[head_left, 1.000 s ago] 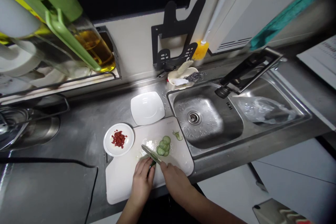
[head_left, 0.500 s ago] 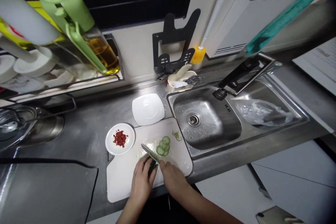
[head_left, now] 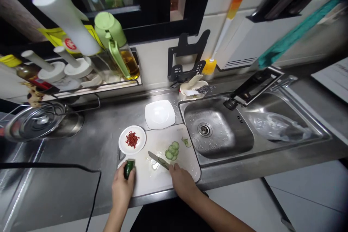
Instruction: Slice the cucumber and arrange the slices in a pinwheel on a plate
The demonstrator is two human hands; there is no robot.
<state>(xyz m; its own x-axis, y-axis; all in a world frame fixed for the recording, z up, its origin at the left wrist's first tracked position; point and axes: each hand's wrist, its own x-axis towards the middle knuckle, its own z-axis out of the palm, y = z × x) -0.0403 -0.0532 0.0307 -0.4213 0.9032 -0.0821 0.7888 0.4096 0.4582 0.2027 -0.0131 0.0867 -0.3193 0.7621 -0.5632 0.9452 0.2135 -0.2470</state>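
Observation:
My left hand (head_left: 123, 184) is closed around a dark green piece of cucumber (head_left: 128, 169), over the left part of the white cutting board (head_left: 148, 185). In my right hand (head_left: 182, 181) is a kitchen knife (head_left: 155, 157), its blade pointing up and left across the board. A slice seems to cling to the blade. Just beyond the knife lies a small pile of cucumber slices (head_left: 172, 151), with green trimmings (head_left: 186, 142) to its right. A round white plate (head_left: 123, 145) with chopped red bits (head_left: 132, 139) overlaps the board's upper left corner.
An empty white square dish (head_left: 160, 115) touches the board's far edge. To the right is a steel sink (head_left: 217, 145) with a black faucet (head_left: 239, 92) and a plastic bag (head_left: 280, 127). A lidded pot (head_left: 43, 121) stands left, below a rack holding an oil bottle (head_left: 127, 61).
My left hand has carried the cucumber piece leftward, away from the knife. My right hand still grips the knife near the slices. The head view has shifted, showing more of the left side.

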